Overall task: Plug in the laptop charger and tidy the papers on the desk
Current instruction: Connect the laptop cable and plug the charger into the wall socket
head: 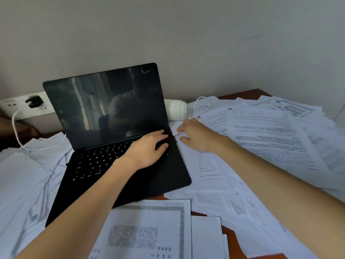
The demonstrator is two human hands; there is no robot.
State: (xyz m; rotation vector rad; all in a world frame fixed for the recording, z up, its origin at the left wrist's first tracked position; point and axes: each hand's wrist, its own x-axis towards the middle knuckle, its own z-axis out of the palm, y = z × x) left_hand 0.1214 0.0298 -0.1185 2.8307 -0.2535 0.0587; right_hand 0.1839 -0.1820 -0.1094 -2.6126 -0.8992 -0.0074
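Looking down at papers (147, 228) lying loose in front of, left of and right of the laptop (104, 113), hiding nearly all of the red-brown desk (230, 238). Sitting open among them, screen dark. Standing against the wall left of the laptop, a white power strip (13, 109). Laying the left hand (147, 149) flat on the right rear of the laptop's keyboard, fingers straight and slightly apart, gripping nothing. Holding the right hand (196, 136) just off the laptop's right edge near the hinge, thumb and forefinger pinching the white charger connector (177, 133), tip meeting that edge; not managing to tell whether seated in a port. Lying behind the laptop's right rear corner, a white bottle (176, 109). Arching up right of the laptop, the charger cable (196, 105). Trailing left of the laptop, a white cord (15, 128) below a black plug (34, 101).
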